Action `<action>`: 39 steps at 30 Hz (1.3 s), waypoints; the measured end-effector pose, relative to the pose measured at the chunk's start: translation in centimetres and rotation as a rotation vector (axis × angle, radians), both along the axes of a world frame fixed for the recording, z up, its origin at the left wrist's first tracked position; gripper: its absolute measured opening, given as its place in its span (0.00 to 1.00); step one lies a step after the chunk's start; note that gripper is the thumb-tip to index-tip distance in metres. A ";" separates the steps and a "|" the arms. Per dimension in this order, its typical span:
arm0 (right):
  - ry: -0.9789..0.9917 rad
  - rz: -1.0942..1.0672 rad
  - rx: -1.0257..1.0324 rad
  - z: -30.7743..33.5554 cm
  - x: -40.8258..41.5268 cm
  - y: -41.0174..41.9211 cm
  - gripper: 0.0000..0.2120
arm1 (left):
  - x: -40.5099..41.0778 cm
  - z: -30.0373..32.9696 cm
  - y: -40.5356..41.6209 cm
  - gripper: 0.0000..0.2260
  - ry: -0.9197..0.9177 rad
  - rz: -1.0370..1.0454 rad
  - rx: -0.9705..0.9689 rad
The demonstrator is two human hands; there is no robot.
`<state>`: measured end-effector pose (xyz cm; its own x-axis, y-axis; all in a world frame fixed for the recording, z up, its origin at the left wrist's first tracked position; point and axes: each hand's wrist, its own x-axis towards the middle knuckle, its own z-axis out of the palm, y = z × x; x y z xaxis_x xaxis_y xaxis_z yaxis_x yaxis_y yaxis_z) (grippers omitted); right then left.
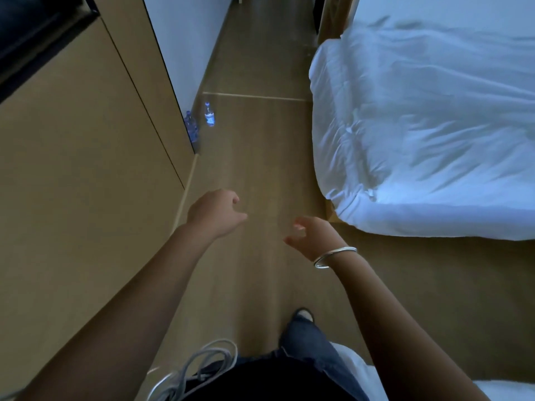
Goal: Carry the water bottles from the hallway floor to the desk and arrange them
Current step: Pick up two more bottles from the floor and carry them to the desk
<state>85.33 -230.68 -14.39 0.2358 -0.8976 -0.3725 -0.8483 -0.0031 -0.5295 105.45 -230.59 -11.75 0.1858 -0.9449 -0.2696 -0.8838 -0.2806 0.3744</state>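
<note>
**Two water bottles ahead on the hallway floor, both hands empty**

Seen from a camera worn on the head and angled down, a narrow wooden floor (260,157) runs away between a tan cabinet wall (81,169) on the left and a bed (428,125) with rumpled white bedding on the right. Two small clear plastic water bottles stand upright on the far floor, at the left edge where a white wall (185,44) meets the cabinet. The right bottle (209,114) has a pale cap and a blue and white label and stands free on the boards. The left bottle (191,126) is darker and bluish, right against the wall, partly cut off by the cabinet edge. They stand near each other but apart.

Both bare arms reach forward, well short of the bottles. The left hand (214,212) hangs with its fingers loosely curled, gripping nothing. The right hand (310,234) is also empty, fingers relaxed and slightly bent; one silver bangle (334,257) circles its wrist. One shoe (303,314) and a jeans leg show below, beside a loose grey cable (197,369).
</note>
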 end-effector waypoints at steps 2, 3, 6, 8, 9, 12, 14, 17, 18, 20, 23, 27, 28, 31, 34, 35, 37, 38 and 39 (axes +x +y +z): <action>-0.002 0.004 0.008 -0.4 -0.1 -3.9 0.23 | 0.2 -0.4 -3.6 0.22 0.010 0.012 -0.001; -0.005 0.006 0.009 -0.6 -0.2 -6.1 0.23 | 0.1 -0.6 -5.6 0.22 0.014 0.022 -0.005; 0.010 0.038 0.013 -1.1 -0.5 -12.4 0.21 | -0.4 -1.2 -11.6 0.22 0.024 0.034 0.007; 0.032 0.071 0.013 -1.4 -0.8 -17.6 0.19 | -1.0 -1.4 -16.3 0.22 0.033 0.053 0.006; 0.043 0.084 0.016 -1.4 -0.9 -20.2 0.18 | -1.2 -1.3 -18.6 0.22 0.033 0.060 0.005; 0.057 0.078 0.046 -0.7 -1.1 -27.5 0.20 | -1.8 -0.9 -24.9 0.22 0.040 0.084 0.009; 0.063 0.091 0.050 -0.2 -1.0 -32.2 0.20 | -1.6 -0.8 -29.0 0.22 0.045 0.118 0.008; 0.077 0.169 0.040 0.1 -0.2 -37.8 0.20 | -0.9 -1.0 -33.8 0.22 0.073 0.153 0.016; 0.074 0.192 0.040 0.0 0.2 -39.6 0.20 | -0.6 -1.1 -35.2 0.21 0.081 0.171 0.015; 0.054 0.211 0.047 -0.2 1.0 -42.4 0.21 | -0.1 -1.3 -37.6 0.17 0.093 0.203 0.013; 0.074 0.269 0.048 -0.6 2.8 -47.3 0.23 | 1.2 -1.3 -41.7 0.09 0.108 0.247 0.011; 0.102 0.362 0.018 -1.0 6.1 -54.1 0.26 | 3.7 -1.2 -47.6 0.11 0.071 0.262 -0.002; 0.094 0.357 0.013 -1.0 7.2 -56.1 0.25 | 4.7 -1.4 -49.6 0.11 0.071 0.265 -0.018; 0.074 0.348 0.000 -0.8 10.4 -61.7 0.24 | 8.1 -2.0 -55.5 0.09 0.089 0.272 -0.043; 0.078 0.351 -0.007 -0.1 13.9 -67.6 0.23 | 11.9 -2.0 -61.7 0.10 0.093 0.267 -0.050; 0.077 0.350 -0.005 0.1 14.8 -69.1 0.23 | 12.8 -2.0 -63.2 0.12 0.093 0.268 -0.046; 0.085 0.349 -0.009 0.4 16.6 -72.6 0.23 | 14.6 -1.9 -66.9 0.14 0.093 0.270 -0.041; 0.086 0.346 -0.009 0.4 17.4 -74.2 0.23 | 15.2 -2.0 -68.5 0.14 0.089 0.274 -0.034; 0.086 0.344 -0.005 0.3 18.0 -75.7 0.23 | 15.7 -2.2 -70.0 0.13 0.077 0.278 -0.022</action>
<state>103.35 -306.35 -14.11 0.4928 -0.7729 -0.3996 -0.8385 -0.2991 -0.4555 121.19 -300.63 -13.98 0.4181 -0.8665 -0.2727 -0.7428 -0.4989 0.4466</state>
